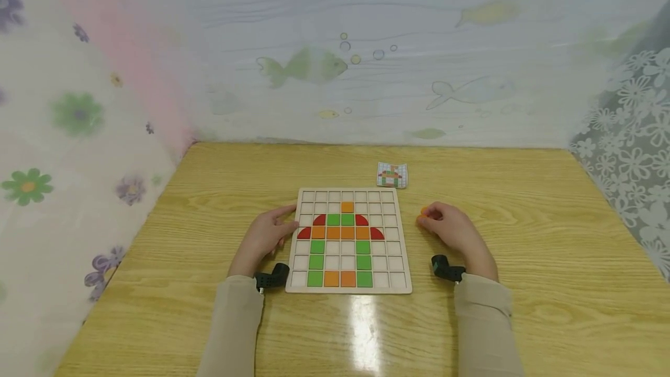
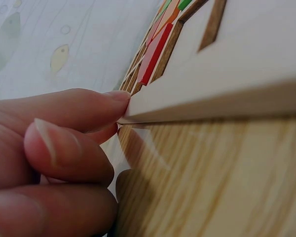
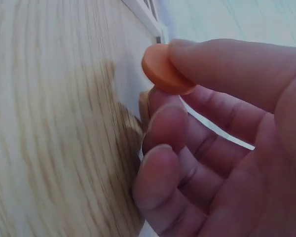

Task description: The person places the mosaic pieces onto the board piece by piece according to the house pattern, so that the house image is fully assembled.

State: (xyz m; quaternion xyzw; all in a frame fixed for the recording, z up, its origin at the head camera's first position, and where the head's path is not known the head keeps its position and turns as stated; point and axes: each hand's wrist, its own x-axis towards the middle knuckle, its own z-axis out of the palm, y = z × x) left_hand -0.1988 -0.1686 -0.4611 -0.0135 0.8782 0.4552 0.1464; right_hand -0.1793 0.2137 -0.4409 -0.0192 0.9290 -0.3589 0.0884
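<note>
A wooden grid board (image 1: 335,290) lies flat on the table, with orange and green squares and red quarter-round pieces in its cells. At its left edge my left hand (image 1: 266,234) rests, thumb and forefinger against the side. The left wrist view shows a fingertip (image 2: 119,96) touching the rim, the other fingers bent below. To the right of the board, my right hand (image 1: 454,228) pinches an orange piece with a rounded edge (image 3: 160,69) between thumb and forefinger, just above the table. Part of that piece is hidden by the thumb.
Behind the board's upper right corner lies a small pattern card (image 1: 392,175) showing a similar coloured figure on a grid. The wood-grain table (image 1: 565,249) meets a fish-patterned backdrop (image 1: 366,92) at its far edge. Flowered cloth (image 1: 78,132) hangs on the left.
</note>
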